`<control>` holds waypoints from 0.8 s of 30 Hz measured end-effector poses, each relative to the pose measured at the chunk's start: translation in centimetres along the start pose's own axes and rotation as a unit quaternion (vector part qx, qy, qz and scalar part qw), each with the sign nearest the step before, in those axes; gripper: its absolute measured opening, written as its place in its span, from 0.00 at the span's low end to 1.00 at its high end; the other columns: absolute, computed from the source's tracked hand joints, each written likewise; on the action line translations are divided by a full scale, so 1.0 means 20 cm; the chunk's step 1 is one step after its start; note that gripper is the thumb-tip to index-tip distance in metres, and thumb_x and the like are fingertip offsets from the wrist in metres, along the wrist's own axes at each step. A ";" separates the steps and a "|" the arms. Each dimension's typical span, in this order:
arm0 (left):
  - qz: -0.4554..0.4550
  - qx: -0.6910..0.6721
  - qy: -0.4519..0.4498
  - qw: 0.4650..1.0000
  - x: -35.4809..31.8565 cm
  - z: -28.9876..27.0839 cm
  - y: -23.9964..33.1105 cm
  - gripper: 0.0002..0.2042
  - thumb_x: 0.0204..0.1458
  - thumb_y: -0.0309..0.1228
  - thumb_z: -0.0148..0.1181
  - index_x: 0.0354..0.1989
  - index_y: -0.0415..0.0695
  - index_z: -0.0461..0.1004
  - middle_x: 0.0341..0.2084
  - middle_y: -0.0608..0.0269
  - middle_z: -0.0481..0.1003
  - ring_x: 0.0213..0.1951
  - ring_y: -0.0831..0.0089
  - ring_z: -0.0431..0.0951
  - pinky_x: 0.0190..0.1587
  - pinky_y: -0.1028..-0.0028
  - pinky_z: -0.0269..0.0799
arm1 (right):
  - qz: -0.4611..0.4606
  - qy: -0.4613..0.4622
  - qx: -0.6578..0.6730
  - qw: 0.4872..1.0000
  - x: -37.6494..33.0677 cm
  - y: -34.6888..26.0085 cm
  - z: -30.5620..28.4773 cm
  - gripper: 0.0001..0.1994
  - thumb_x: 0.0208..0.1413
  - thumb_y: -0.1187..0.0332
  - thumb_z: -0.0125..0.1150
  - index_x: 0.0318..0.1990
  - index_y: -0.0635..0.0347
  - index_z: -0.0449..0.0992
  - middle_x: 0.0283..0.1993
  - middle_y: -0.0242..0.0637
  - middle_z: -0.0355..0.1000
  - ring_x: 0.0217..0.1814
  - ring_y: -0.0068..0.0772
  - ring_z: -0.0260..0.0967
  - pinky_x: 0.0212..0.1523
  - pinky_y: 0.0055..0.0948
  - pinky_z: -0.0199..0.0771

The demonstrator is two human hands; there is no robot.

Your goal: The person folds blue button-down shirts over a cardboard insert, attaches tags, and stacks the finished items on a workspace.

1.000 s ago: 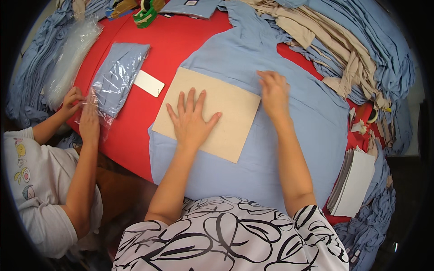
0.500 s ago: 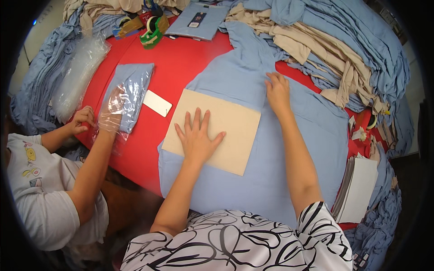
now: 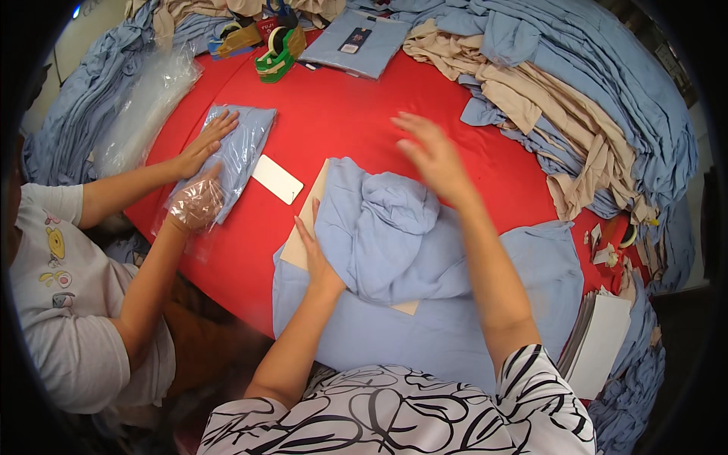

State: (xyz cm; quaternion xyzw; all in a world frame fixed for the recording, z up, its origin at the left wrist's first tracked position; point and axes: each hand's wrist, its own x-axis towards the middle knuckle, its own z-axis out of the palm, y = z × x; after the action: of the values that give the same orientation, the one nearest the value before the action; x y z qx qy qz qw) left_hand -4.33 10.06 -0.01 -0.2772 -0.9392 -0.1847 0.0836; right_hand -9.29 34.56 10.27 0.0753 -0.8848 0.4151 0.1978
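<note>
A light blue garment (image 3: 379,243) lies spread in front of me, its far part folded over in a bunched heap. Beneath that heap is a beige cardboard sheet (image 3: 294,250), showing along its left side and as a small corner below. My left hand (image 3: 322,269) rests on the cardboard's left part with fingers stretched out, the cloth partly covering it. Above the red table, just beyond the heap, my right hand (image 3: 436,159) is raised with fingers extended and holds nothing; it is slightly blurred.
At left, a co-worker's hands press a folded blue garment in a clear bag (image 3: 243,163); a white card (image 3: 277,180) lies beside it. Tape dispensers (image 3: 277,57) and a packed garment (image 3: 356,45) stand behind. Cloth piles (image 3: 607,98) and a paper stack (image 3: 599,345) line the right.
The garment's far part has been folded toward me over the cardboard and my left hand. My right hand has lifted off the cloth and moved left. The co-worker's other hand now presses the bag.
</note>
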 end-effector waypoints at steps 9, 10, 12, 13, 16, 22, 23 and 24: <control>-0.169 -0.333 0.118 0.920 -0.07 0.05 -0.03 0.40 0.53 0.33 0.61 0.72 0.37 0.46 0.70 0.43 0.52 0.72 0.50 0.51 0.72 0.56 0.47 | -0.104 -0.182 -0.182 0.961 -0.25 0.01 0.59 0.21 0.64 0.57 0.51 0.61 0.55 0.71 0.72 0.43 0.57 0.78 0.43 0.45 0.75 0.58 0.35; -0.176 -0.325 0.122 0.921 -0.04 -0.03 0.01 0.41 0.54 0.33 0.60 0.73 0.37 0.44 0.69 0.42 0.55 0.71 0.51 0.53 0.71 0.58 0.48 | -0.092 -0.184 -0.167 0.964 -0.24 0.00 0.58 0.21 0.64 0.57 0.51 0.60 0.55 0.72 0.73 0.44 0.56 0.78 0.44 0.45 0.75 0.59 0.36; -0.086 -0.287 0.192 0.934 0.00 -0.07 0.03 0.41 0.52 0.30 0.60 0.73 0.38 0.46 0.68 0.45 0.54 0.69 0.50 0.55 0.72 0.56 0.47 | -0.048 -0.102 -0.132 0.985 -0.21 -0.02 0.56 0.20 0.63 0.58 0.52 0.58 0.56 0.73 0.72 0.45 0.56 0.78 0.45 0.46 0.75 0.59 0.37; -0.047 -0.267 0.226 0.936 -0.01 -0.08 0.04 0.41 0.51 0.28 0.61 0.73 0.38 0.47 0.68 0.46 0.54 0.68 0.50 0.57 0.72 0.54 0.46 | -0.026 -0.066 -0.111 0.991 -0.21 -0.04 0.55 0.19 0.63 0.58 0.53 0.57 0.56 0.74 0.72 0.45 0.56 0.77 0.46 0.46 0.74 0.60 0.37; -0.026 -0.218 0.161 0.962 -0.01 -0.10 0.04 0.32 0.52 0.24 0.56 0.69 0.43 0.59 0.51 0.54 0.69 0.60 0.53 0.64 0.73 0.53 0.44 | 0.044 -0.058 -0.175 0.982 -0.28 -0.11 0.46 0.19 0.62 0.59 0.55 0.56 0.57 0.75 0.69 0.47 0.60 0.76 0.48 0.47 0.74 0.58 0.40; -0.085 -0.167 0.099 0.977 -0.03 -0.04 0.01 0.12 0.51 0.19 0.50 0.41 0.44 0.76 0.33 0.60 0.66 0.47 0.59 0.67 0.73 0.50 0.43 | 0.053 -0.206 -0.289 0.933 -0.64 -0.31 0.17 0.16 0.59 0.61 0.59 0.51 0.59 0.76 0.50 0.44 0.74 0.59 0.49 0.67 0.68 0.53 0.56; -0.087 -0.162 0.103 0.977 -0.04 -0.04 -0.02 0.10 0.51 0.19 0.50 0.39 0.43 0.75 0.33 0.59 0.66 0.48 0.59 0.67 0.72 0.51 0.44 | 0.046 -0.278 -0.250 0.926 -0.68 -0.42 0.11 0.15 0.57 0.63 0.59 0.49 0.60 0.78 0.46 0.45 0.76 0.56 0.50 0.70 0.65 0.49 0.61; -0.086 -0.158 0.108 0.978 -0.04 -0.02 -0.05 0.08 0.51 0.20 0.51 0.37 0.43 0.73 0.34 0.58 0.66 0.48 0.58 0.67 0.72 0.52 0.46 | 0.039 -0.346 -0.211 0.913 -0.71 -0.54 0.03 0.14 0.55 0.66 0.59 0.46 0.61 0.80 0.42 0.47 0.77 0.52 0.51 0.73 0.62 0.46 0.65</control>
State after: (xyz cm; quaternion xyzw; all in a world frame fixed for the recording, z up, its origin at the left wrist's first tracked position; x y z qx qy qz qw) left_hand -4.10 8.71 -0.17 -0.1835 -0.9039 -0.3662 0.1234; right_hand 6.71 26.67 11.57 0.1362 -0.9670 0.1745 -0.1263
